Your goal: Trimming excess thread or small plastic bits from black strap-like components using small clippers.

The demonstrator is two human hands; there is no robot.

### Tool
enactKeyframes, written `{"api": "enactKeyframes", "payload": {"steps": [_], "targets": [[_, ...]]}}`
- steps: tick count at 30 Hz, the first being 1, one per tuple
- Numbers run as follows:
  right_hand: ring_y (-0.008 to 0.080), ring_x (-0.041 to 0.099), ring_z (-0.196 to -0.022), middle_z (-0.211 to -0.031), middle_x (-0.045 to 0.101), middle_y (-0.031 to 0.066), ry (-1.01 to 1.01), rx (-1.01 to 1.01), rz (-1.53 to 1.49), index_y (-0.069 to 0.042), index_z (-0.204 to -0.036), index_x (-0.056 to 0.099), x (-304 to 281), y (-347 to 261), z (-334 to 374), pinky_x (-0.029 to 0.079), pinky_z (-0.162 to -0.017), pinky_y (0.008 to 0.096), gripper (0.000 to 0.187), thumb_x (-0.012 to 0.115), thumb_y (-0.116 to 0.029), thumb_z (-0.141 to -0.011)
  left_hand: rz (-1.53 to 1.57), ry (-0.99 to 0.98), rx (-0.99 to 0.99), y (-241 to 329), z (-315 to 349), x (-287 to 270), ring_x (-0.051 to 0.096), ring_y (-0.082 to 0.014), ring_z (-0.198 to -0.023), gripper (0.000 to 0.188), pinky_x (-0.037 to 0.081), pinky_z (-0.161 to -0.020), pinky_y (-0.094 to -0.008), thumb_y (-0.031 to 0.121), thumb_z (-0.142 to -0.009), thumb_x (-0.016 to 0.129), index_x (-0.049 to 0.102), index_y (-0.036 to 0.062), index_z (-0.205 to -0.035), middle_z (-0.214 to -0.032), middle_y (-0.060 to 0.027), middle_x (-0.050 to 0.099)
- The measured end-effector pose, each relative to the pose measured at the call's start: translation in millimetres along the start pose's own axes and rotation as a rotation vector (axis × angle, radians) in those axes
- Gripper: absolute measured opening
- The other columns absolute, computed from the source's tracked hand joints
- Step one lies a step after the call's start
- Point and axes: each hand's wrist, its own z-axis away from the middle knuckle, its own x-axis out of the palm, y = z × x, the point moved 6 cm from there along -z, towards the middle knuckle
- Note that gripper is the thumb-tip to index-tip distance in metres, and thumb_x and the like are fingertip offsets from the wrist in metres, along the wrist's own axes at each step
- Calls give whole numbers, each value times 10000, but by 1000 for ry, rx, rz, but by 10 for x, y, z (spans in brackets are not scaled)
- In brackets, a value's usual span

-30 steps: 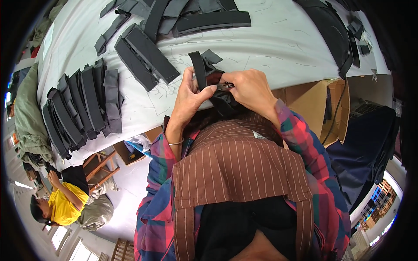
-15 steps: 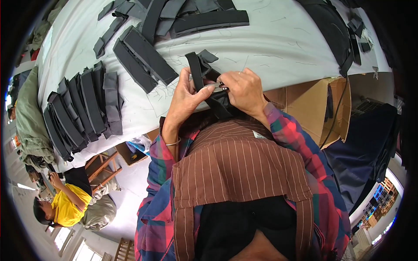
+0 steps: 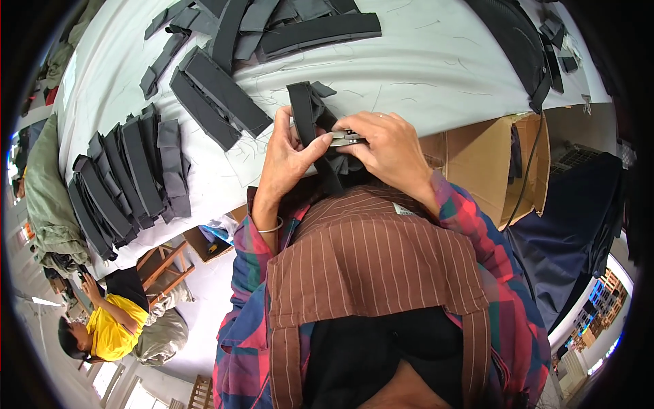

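A dark grey strip of sewn fabric [image 3: 302, 108] hangs between my hands at the table's front edge, its lower part bent toward my apron. My left hand [image 3: 289, 158] pinches the strip, with thumb and fingers closed round it. In my right hand [image 3: 390, 146] is a small pair of thread snips [image 3: 347, 138], metal with dark parts. The blades point left and lie right beside my left thumb, close to the fabric. My palm hides part of the snips, and whether a thread is between the blades I cannot make out.
On the white-covered table [image 3: 409, 75] are a row of dark fabric strips [image 3: 139, 160], a pair of strips [image 3: 218, 95], a heap of pieces [image 3: 300, 34] and loose threads. A cardboard box [image 3: 487, 157] stands under the table at right. A person in yellow [image 3: 119, 327] is at far left.
My right hand has turned and shifted slightly down, so the snips' metal blades now show by my left thumb. My left hand keeps its hold on the strip.
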Motion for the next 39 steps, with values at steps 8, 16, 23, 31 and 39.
{"api": "enactKeyframes", "payload": {"steps": [8,16,23,31,39], "targets": [[243,590,-749,-812,622,32,-96,38,21,-98,-903,617,-230,-144,94,408,-649,362,166,668,-214,-796,93,24,38,-7,29,9,578,-89,-817,444,460,-686,-213,98,-857,639,353,7,-1184,-941,-89,640],[211,580,-723,-740,581,19,-98,-130,204,-115,-840,610,-171,-238,56,396,-631,339,123,680,-194,-778,132,10,108,82,16,63,568,-89,-818,409,447,-694,-215,110,-864,624,374,3,-1169,-981,-95,641],[234,571,-745,-775,597,44,-73,-16,65,-101,-894,654,-166,-13,91,398,-643,359,137,682,-134,-764,-53,155,72,112,-40,55,580,-105,-836,409,473,-766,-234,72,-801,696,438,-4,-1109,-912,-65,623],[237,573,-745,-767,594,40,-107,0,132,-113,-907,665,-99,119,156,403,-648,361,143,677,-125,-765,220,-37,-37,42,-74,189,607,-134,-955,440,477,-855,-249,-23,-764,668,436,-3,-1137,-1064,-134,640],[200,561,-708,-717,550,17,18,-133,217,-113,-840,647,-141,-50,48,390,-614,337,127,701,-168,-739,145,-116,-94,81,-81,131,573,-86,-910,443,465,-779,-218,-1,-773,663,438,-1,-1154,-1065,-92,620]]}}
